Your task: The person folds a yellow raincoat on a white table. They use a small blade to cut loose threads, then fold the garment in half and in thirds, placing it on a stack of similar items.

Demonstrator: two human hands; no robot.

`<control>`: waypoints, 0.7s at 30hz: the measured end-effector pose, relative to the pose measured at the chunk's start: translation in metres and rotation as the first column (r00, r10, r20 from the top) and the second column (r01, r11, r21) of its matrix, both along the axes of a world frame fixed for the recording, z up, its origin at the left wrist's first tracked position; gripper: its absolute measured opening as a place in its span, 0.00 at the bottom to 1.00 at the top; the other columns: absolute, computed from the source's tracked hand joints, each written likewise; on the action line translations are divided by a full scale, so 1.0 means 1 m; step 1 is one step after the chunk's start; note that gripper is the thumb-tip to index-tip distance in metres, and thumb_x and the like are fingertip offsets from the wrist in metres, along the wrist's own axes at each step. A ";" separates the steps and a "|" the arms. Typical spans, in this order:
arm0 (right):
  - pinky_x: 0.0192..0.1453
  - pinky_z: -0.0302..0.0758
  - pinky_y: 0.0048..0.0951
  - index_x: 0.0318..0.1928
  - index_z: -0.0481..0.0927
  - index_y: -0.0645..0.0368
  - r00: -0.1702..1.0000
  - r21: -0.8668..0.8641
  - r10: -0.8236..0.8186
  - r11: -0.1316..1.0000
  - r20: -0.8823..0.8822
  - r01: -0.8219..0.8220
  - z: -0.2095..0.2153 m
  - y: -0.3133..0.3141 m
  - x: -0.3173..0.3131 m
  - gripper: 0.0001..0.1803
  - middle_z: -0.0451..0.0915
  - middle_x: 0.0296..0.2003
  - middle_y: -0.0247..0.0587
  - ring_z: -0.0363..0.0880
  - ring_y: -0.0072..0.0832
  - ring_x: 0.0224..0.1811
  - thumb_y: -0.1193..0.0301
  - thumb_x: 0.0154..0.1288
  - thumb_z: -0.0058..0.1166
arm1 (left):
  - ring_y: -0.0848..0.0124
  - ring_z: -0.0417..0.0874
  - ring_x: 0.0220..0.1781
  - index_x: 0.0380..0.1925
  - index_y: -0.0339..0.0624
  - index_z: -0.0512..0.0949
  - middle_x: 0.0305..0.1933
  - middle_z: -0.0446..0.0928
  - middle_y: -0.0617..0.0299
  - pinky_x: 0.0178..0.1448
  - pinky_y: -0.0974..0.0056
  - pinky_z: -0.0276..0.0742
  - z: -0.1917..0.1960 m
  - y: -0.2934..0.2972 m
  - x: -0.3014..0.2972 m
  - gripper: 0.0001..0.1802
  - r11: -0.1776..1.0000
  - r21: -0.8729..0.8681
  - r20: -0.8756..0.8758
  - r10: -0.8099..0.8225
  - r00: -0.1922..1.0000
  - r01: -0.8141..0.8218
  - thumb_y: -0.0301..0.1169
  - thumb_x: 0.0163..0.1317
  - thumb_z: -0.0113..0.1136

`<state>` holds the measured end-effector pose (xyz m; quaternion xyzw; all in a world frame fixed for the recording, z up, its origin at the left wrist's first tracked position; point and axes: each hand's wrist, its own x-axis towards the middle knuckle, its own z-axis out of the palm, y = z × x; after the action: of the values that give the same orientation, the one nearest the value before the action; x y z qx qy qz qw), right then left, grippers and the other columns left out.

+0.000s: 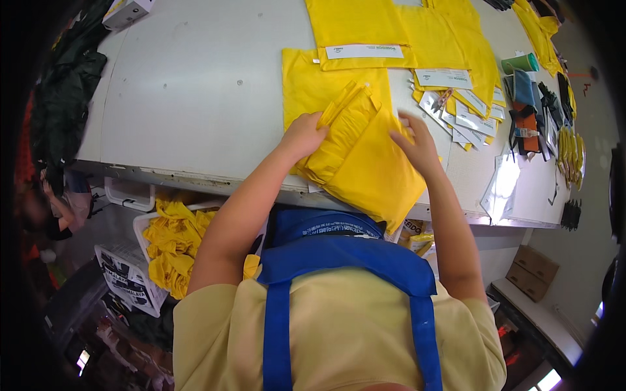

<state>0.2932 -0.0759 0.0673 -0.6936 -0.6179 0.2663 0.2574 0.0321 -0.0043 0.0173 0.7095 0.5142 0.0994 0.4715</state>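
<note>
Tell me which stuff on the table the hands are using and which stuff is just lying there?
In use:
left hand
right hand
folded yellow cloth

Just lying there:
flat yellow cloths
white paper labels
green cup
bin of crumpled yellow cloth
white box
grey table

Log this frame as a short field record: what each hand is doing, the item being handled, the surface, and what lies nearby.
left hand: pressing the bunched edge of the yellow garment
right hand: fingers spread on the garment's right side
surface: white table, garment overhanging its near edge
nearby: flat yellow pieces, white paper labels, green cup
below table: basket of yellow cloth
</note>
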 end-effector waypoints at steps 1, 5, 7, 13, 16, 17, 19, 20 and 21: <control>0.54 0.72 0.33 0.57 0.70 0.63 1.000 -0.025 0.014 1.000 -0.002 -0.014 -0.019 0.028 -0.002 0.32 0.75 0.49 0.49 0.74 0.38 0.52 0.58 0.56 0.62 | 0.50 0.78 0.50 0.48 0.32 0.75 0.49 0.77 0.41 0.53 0.58 0.72 0.001 0.001 0.001 0.22 0.997 -0.083 -0.003 0.005 1.000 -0.005 0.40 0.63 0.52; 0.61 0.68 0.34 0.58 0.69 0.64 0.904 -0.578 -0.125 0.802 -0.408 -0.150 -0.031 0.089 -0.032 0.37 0.68 0.57 0.51 0.69 0.41 0.58 0.59 0.51 0.66 | 0.47 0.77 0.48 0.42 0.32 0.76 0.45 0.77 0.38 0.51 0.55 0.72 -0.005 0.007 0.003 0.25 0.973 -0.226 -0.052 0.025 0.998 -0.036 0.47 0.62 0.52; 0.62 0.67 0.33 0.58 0.69 0.63 0.980 -0.334 0.050 0.936 -0.194 -0.114 -0.035 0.075 -0.031 0.38 0.69 0.55 0.49 0.69 0.38 0.58 0.61 0.48 0.68 | 0.47 0.77 0.47 0.41 0.31 0.76 0.43 0.77 0.38 0.51 0.54 0.72 -0.003 -0.004 0.006 0.26 0.990 -0.139 -0.034 0.022 0.999 -0.026 0.48 0.63 0.51; 0.61 0.67 0.29 0.58 0.67 0.61 0.831 -0.276 -0.015 0.947 -0.556 -0.167 -0.008 0.019 -0.010 0.38 0.68 0.52 0.39 0.69 0.31 0.57 0.72 0.43 0.69 | 0.50 0.79 0.43 0.41 0.32 0.73 0.36 0.78 0.42 0.46 0.55 0.73 0.027 -0.077 0.013 0.19 0.997 -0.002 0.329 0.075 0.941 -0.079 0.40 0.66 0.50; 0.59 0.70 0.27 0.59 0.64 0.59 0.755 -0.402 -0.088 0.883 -0.649 -0.242 0.003 0.025 -0.005 0.40 0.66 0.54 0.36 0.71 0.27 0.54 0.74 0.43 0.69 | 0.51 0.80 0.40 0.45 0.32 0.71 0.33 0.78 0.44 0.43 0.55 0.74 0.022 -0.074 0.020 0.17 0.954 -0.287 0.458 0.214 0.863 -0.084 0.37 0.66 0.49; 0.59 0.70 0.26 0.59 0.64 0.59 0.762 -0.422 -0.085 0.869 -0.643 -0.259 0.010 0.029 -0.007 0.40 0.66 0.54 0.36 0.71 0.27 0.54 0.74 0.43 0.69 | 0.51 0.80 0.38 0.45 0.32 0.71 0.31 0.79 0.45 0.42 0.56 0.74 0.023 -0.066 0.021 0.17 0.897 -0.424 0.413 0.310 0.856 -0.120 0.37 0.67 0.49; 0.58 0.71 0.26 0.59 0.64 0.58 0.790 -0.442 -0.064 0.855 -0.610 -0.272 0.015 0.030 -0.007 0.40 0.67 0.53 0.36 0.72 0.27 0.53 0.72 0.43 0.70 | 0.52 0.81 0.34 0.41 0.33 0.75 0.28 0.80 0.48 0.39 0.55 0.75 0.010 -0.055 0.027 0.15 0.744 -0.652 0.305 0.433 0.848 -0.146 0.36 0.66 0.49; 0.57 0.71 0.26 0.59 0.64 0.58 0.790 -0.448 -0.078 0.855 -0.608 -0.261 0.015 0.029 -0.005 0.41 0.67 0.53 0.36 0.72 0.27 0.53 0.72 0.43 0.70 | 0.52 0.81 0.34 0.40 0.34 0.76 0.29 0.80 0.48 0.39 0.55 0.75 -0.005 -0.054 0.034 0.14 0.846 -0.514 0.312 0.339 0.888 -0.143 0.35 0.66 0.49; 0.57 0.71 0.25 0.59 0.64 0.59 0.787 -0.453 -0.089 0.855 -0.610 -0.253 0.014 0.029 -0.002 0.41 0.67 0.53 0.37 0.72 0.27 0.53 0.72 0.43 0.70 | 0.52 0.81 0.34 0.39 0.35 0.77 0.29 0.80 0.48 0.39 0.55 0.75 -0.017 -0.052 0.043 0.14 0.923 -0.362 0.298 0.246 0.922 -0.130 0.35 0.65 0.50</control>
<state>0.2916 -0.0474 0.0813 -0.5837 -0.4381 0.6413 0.2369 0.0747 -0.0568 0.0004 0.5378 0.5015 0.1763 0.6544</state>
